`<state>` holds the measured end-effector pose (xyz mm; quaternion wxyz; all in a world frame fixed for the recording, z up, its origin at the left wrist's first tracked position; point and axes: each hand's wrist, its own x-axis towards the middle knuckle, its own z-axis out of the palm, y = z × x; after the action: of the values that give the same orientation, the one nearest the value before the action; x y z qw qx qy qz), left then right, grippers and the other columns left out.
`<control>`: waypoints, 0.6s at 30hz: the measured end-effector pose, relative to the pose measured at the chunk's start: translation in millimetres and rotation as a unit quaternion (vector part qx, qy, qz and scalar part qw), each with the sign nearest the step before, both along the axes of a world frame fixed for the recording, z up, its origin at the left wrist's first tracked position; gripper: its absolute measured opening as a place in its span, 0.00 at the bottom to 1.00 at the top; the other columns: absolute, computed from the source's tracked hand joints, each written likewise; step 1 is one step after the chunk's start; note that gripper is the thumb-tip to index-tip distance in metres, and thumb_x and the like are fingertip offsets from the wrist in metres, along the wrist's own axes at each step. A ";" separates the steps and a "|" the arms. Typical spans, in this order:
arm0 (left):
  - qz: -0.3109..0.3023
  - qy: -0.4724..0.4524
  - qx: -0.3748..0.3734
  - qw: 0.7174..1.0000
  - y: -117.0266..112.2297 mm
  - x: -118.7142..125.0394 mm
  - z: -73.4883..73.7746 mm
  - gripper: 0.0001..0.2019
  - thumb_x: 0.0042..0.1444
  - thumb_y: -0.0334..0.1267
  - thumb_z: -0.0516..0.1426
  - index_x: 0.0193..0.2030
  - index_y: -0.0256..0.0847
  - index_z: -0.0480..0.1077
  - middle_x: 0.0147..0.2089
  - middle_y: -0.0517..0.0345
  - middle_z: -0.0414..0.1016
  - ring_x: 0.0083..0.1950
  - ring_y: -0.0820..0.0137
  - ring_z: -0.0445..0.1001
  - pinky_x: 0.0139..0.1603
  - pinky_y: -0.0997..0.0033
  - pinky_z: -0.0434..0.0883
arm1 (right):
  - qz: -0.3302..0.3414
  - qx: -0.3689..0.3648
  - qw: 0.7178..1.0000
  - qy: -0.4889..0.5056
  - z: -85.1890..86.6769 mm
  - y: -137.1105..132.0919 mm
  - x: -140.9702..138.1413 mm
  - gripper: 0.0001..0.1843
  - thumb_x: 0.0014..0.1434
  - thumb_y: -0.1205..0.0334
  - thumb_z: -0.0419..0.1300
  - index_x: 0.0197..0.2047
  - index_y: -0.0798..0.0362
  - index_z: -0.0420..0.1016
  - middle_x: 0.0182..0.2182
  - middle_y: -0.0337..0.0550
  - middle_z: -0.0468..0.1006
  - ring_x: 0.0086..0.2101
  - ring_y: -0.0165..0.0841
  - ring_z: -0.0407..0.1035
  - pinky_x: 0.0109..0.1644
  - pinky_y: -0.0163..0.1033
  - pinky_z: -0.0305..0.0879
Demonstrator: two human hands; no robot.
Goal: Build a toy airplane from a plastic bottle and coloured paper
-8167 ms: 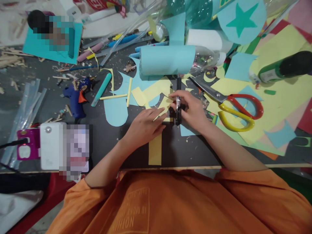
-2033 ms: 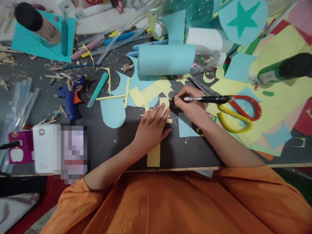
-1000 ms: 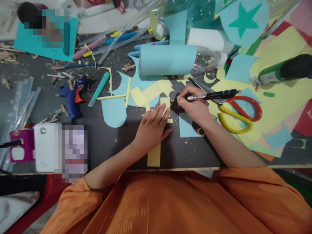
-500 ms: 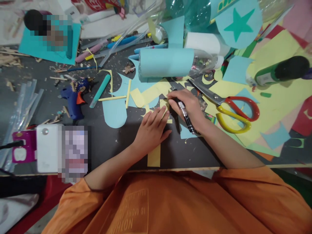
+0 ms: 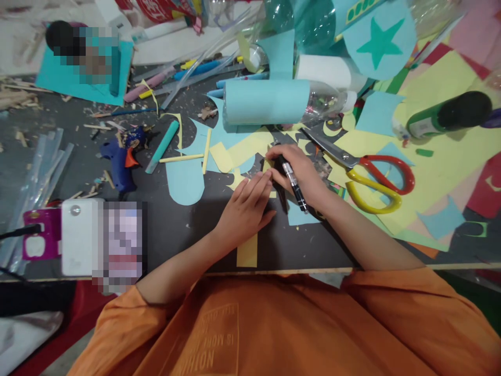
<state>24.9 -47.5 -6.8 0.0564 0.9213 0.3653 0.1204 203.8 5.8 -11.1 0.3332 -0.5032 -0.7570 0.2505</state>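
Near the middle of the frame, my left hand (image 5: pixel 245 206) is lying palm down with its fingers stretched out, covering most of a small yellow paper piece (image 5: pixel 267 165), so only its upper end is showing. Just to the right, my right hand (image 5: pixel 299 169) is gripping a black pen (image 5: pixel 299 195) that is slanting toward the lower right; its upper end is blending into dark shadow by my fingers. My right fingertips are sitting right by the yellow piece, though I cannot tell whether they are touching it. Toward the bottom centre, a yellow strip (image 5: pixel 247 251) is emerging from beneath my left hand, which is hiding its top. A light blue scrap (image 5: pixel 296 214) is lying partly behind my right hand and the pen. At upper left, pixelated blocks are masking most of a black-capped container (image 5: pixel 59 35); at lower left, more are obscuring a phone-like object (image 5: pixel 125 237). The top edge is cutting off a red package (image 5: pixel 162 9).
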 end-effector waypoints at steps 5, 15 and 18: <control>0.028 -0.095 -0.078 0.992 7.5 -4.9 9.2 0.24 0.63 0.42 0.48 0.64 0.37 0.52 0.68 0.37 0.53 0.71 0.58 0.51 0.66 0.53 0.59 | -0.017 -0.061 0.995 0.075 11.2 -0.2 2.3 0.07 0.54 0.64 0.54 0.38 0.47 0.66 0.30 0.36 0.73 0.30 0.28 0.68 0.37 0.36 0.67; 0.205 -0.359 -0.626 0.661 39.4 12.9 38.1 0.17 0.61 0.42 0.48 0.47 0.31 0.69 0.42 0.45 0.79 0.33 0.71 0.79 0.34 0.75 0.74 | 0.017 -0.031 0.996 0.082 37.8 -8.1 7.5 0.09 0.58 0.62 0.55 0.44 0.49 0.66 0.35 0.41 0.76 0.35 0.32 0.73 0.40 0.39 0.71; 0.252 -0.419 -0.607 0.627 39.5 10.0 36.7 0.16 0.60 0.40 0.49 0.46 0.31 0.69 0.41 0.46 0.80 0.32 0.73 0.79 0.31 0.78 0.73 | 0.017 0.034 0.997 -0.064 31.4 -4.9 15.1 0.12 0.59 0.65 0.52 0.47 0.51 0.68 0.37 0.46 0.77 0.37 0.37 0.73 0.42 0.45 0.70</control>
<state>34.9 -8.0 29.9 0.7175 0.4006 0.5103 0.2536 218.9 0.9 20.3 0.2969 -0.4933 -0.7934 0.1975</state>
